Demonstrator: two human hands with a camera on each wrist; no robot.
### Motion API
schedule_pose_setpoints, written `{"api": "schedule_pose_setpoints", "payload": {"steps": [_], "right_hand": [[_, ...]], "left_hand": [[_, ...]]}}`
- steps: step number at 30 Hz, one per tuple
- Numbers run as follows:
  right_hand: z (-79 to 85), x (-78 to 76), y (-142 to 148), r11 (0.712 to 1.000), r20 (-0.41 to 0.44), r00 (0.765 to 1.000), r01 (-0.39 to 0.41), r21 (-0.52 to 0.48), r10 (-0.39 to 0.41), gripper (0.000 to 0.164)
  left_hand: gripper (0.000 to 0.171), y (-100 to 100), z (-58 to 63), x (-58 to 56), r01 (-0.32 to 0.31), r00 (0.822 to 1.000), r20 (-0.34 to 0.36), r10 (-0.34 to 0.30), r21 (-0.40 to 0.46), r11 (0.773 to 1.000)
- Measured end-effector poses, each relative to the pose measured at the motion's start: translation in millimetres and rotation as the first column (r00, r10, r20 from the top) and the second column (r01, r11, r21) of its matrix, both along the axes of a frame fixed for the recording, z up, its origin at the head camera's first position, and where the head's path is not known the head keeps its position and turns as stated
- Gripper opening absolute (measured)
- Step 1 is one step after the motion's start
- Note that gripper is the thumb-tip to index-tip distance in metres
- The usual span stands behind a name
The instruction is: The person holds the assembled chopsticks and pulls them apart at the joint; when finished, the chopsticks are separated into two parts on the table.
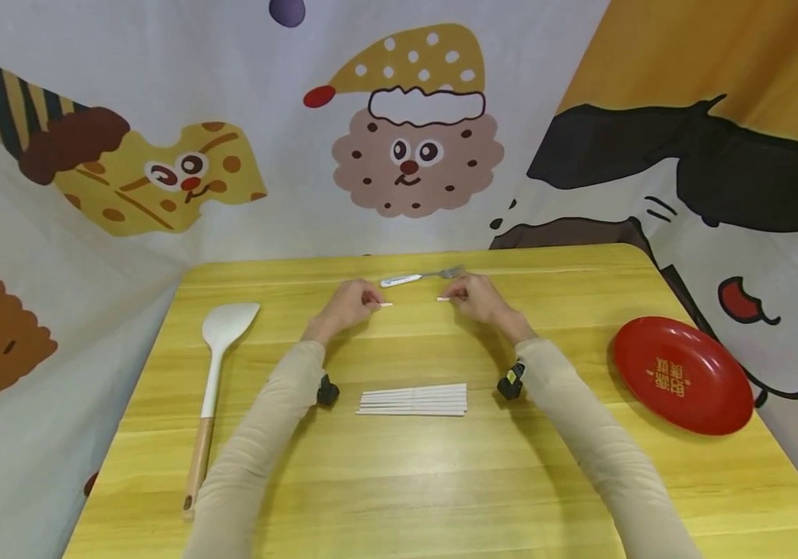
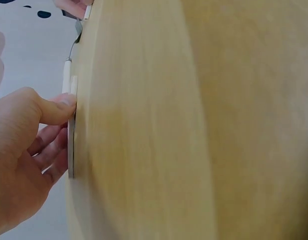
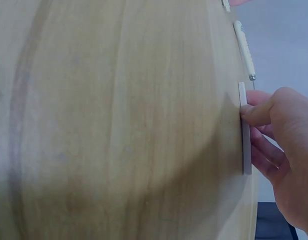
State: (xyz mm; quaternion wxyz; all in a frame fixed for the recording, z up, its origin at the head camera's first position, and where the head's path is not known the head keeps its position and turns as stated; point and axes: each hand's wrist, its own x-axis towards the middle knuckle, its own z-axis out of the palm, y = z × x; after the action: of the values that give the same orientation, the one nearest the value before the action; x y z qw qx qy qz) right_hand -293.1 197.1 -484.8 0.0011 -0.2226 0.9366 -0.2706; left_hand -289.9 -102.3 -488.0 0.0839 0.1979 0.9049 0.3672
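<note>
My left hand (image 1: 350, 303) pinches a thin white stick (image 2: 71, 145) between thumb and fingers, close over the far part of the table. Only a short end pokes out past the fingertips in the head view; the left wrist view shows more of its length. Across from it, my right hand (image 1: 477, 297) pinches a similar white stick (image 3: 246, 145), its tip pointing toward the left hand. A gap separates the two sticks. Just behind the hands lies a fork (image 1: 402, 280) with a white handle, its tines beside the right hand. Nearer me, several white sticks (image 1: 413, 401) lie side by side between my forearms.
A white spatula (image 1: 220, 330) with a wooden handle lies along the left of the wooden table (image 1: 399, 481). On the right sits a red oval plate (image 1: 706, 388) with gold characters. Behind the table's far edge hangs a cloth (image 1: 287, 155) printed with cartoon figures.
</note>
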Motion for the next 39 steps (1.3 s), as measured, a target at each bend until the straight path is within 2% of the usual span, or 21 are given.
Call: {"api": "schedule_pose_setpoints", "payload": {"steps": [6,9,11,16,19,24,31,35,39], "right_hand": [[1.1,0.0,0,1.0,0.007,1.0,0.005,-0.019,-0.005,0.019],[3.2,2.5,1,0.999,-0.011,1.0,0.005,-0.042,-0.006,0.02],[5.8,5.8,0,0.996,-0.027,1.0,-0.001,-0.092,-0.001,0.022],[20.8,19.0,0,0.976,-0.132,0.991,-0.041,-0.214,0.013,0.028],[32.4,30.2,2,0.97,-0.213,0.977,-0.077,-0.231,0.026,0.028],[49.2,49.4,2,0.968,-0.266,0.962,-0.121,-0.219,0.06,0.031],[63.6,87.7,-6,0.967,-0.316,0.942,-0.177,-0.186,0.111,0.031],[64.3,106.6,-12,0.959,-0.343,0.927,-0.221,-0.178,0.15,0.034],[61.9,122.2,-19,0.954,-0.339,0.926,-0.239,-0.179,0.168,0.036]], "left_hand": [[0.011,2,1.0,1.7,0.003,0.999,-0.038,-0.003,0.01,1.0],[0.015,1,6.4,6.5,0.003,0.998,-0.067,-0.002,0.011,1.0],[0.018,-2,12.4,11.4,-0.003,0.997,-0.078,0.004,0.017,1.0],[0.023,-13,28.3,23.0,-0.008,0.993,-0.122,0.01,0.02,1.0],[0.023,-21,36.7,31.5,0.001,0.986,-0.167,-0.001,-0.003,1.0],[0.02,-29,52.1,53.0,0.02,0.975,-0.22,-0.029,-0.044,0.999],[0.016,-27,63.4,97.6,0.07,0.964,-0.251,-0.088,-0.076,0.995],[0.017,-22,63.0,119.5,0.118,0.958,-0.251,-0.137,-0.09,0.989],[0.016,-17,55.4,132.2,0.165,0.948,-0.262,-0.182,-0.084,0.983]]}}
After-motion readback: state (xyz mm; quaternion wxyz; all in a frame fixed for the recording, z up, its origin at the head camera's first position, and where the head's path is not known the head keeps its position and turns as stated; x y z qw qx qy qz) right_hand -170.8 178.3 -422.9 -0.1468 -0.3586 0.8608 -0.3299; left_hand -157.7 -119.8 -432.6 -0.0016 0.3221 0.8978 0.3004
